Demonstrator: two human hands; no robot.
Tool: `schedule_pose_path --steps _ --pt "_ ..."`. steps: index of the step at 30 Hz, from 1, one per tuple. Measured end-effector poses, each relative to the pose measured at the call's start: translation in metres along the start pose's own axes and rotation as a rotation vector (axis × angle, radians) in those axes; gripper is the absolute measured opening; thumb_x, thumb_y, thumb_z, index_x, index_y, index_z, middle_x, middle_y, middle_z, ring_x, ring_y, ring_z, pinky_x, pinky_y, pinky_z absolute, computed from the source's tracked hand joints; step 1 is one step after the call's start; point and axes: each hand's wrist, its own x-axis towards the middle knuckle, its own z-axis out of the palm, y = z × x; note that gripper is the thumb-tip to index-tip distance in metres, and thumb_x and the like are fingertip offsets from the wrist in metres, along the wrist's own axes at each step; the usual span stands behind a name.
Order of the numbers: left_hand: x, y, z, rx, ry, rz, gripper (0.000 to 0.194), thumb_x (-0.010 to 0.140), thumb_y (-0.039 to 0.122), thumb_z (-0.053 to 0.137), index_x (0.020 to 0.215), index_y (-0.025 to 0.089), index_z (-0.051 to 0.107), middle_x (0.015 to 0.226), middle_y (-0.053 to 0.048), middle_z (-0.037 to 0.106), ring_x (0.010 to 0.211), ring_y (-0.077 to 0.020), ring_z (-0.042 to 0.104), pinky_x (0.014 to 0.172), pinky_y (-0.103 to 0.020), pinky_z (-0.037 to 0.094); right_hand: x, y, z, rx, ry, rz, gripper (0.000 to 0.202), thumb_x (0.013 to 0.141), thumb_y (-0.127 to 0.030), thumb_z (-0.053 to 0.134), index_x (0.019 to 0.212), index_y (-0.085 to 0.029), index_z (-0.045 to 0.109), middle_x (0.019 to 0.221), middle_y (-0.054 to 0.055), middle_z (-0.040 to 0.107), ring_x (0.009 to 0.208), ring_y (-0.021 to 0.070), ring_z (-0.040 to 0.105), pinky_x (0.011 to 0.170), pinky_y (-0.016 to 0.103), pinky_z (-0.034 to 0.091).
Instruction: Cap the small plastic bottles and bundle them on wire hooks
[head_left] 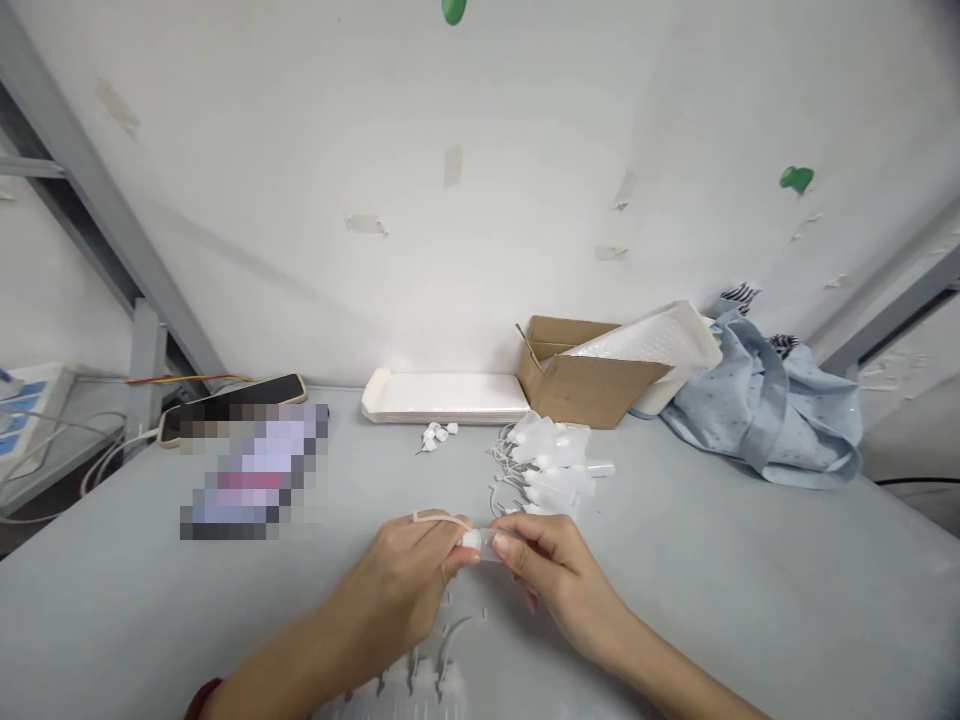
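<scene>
A small translucent plastic bottle (487, 546) lies sideways between my hands, above the grey table. My left hand (397, 570) pinches its white cap (471, 539), from which a thin pale tube (439, 517) curves back over the fingers. The bottle's body is gripped by my right hand (559, 575), thumb on top. Just beyond that hand is a pile of similar bottles (555, 470) with white caps and thin tubes. Several small white caps (435, 437) sit farther back. Close to me, partly below the left forearm, lie more clear bottles with tubes (424, 685).
An open cardboard box (600, 385) with white packaging stands against the wall, beside a flat white package (450, 395). A light blue cloth bag (772, 410) rests at the back right. To the left are a blurred-out phone-like object (259, 470) and a black device (285, 390) with a cable.
</scene>
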Motion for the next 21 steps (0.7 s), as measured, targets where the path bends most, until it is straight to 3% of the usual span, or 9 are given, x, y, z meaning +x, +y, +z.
schedule_pose_path --steps 3,6,9,12,16,21 --pt "0.001 0.002 -0.001 0.008 0.001 -0.029 0.023 0.092 0.011 0.036 0.073 0.018 0.047 0.061 0.001 0.048 0.054 -0.0128 0.042 0.053 -0.023 0.034 0.003 0.003 0.002 0.341 -0.094 0.182 0.041 0.083 -0.048 0.052 0.056 -0.018 0.043 0.05 -0.006 0.033 0.039 0.0061 0.026 0.036 0.02 0.028" --pt "0.002 -0.001 -0.004 -0.067 -0.066 -0.225 0.024 0.094 0.018 0.035 0.079 0.018 0.054 0.067 0.001 0.054 0.061 -0.013 0.049 0.059 -0.023 0.039 0.005 0.004 0.0 0.32 -0.087 0.159 0.041 0.085 -0.048 0.05 0.058 -0.016 0.047 0.049 -0.005 0.038 0.04 0.0067 0.031 0.04 0.021 0.033" --pt "0.004 -0.017 -0.009 -0.05 -0.098 -0.397 0.032 0.097 0.022 0.026 0.088 0.019 0.057 0.081 -0.002 0.059 0.077 -0.0157 0.055 0.072 -0.028 0.045 0.005 0.002 -0.007 -0.03 0.13 -0.003 0.034 0.087 -0.044 0.05 0.072 -0.015 0.059 0.058 0.0 0.051 0.05 0.0101 0.044 0.049 0.022 0.037" --pt "0.003 -0.039 -0.013 0.127 -0.044 -0.383 0.022 0.093 0.026 0.037 0.101 0.017 0.056 0.103 -0.008 0.056 0.101 -0.0233 0.05 0.088 -0.04 0.042 0.005 -0.003 -0.016 -0.333 0.355 -0.171 0.026 0.087 -0.039 0.051 0.093 -0.017 0.064 0.082 0.005 0.063 0.067 0.0146 0.052 0.05 0.022 0.039" --pt "0.0 -0.058 -0.013 0.233 -0.048 -0.379 0.023 0.092 0.025 0.037 0.099 0.018 0.058 0.104 -0.01 0.054 0.102 -0.0259 0.048 0.089 -0.045 0.044 0.007 -0.005 -0.027 -0.435 0.522 -0.23 0.026 0.088 -0.038 0.049 0.099 -0.018 0.063 0.088 0.006 0.065 0.07 0.0164 0.055 0.048 0.022 0.04" --pt "-0.002 -0.064 -0.008 0.302 -0.068 -0.351 0.03 0.093 0.029 0.038 0.118 0.019 0.053 0.129 -0.011 0.046 0.12 -0.0293 0.036 0.097 -0.051 0.037 0.014 -0.004 -0.041 -0.462 0.642 -0.224 0.028 0.087 -0.039 0.049 0.099 -0.018 0.062 0.094 0.007 0.066 0.07 0.0167 0.057 0.052 0.025 0.042"
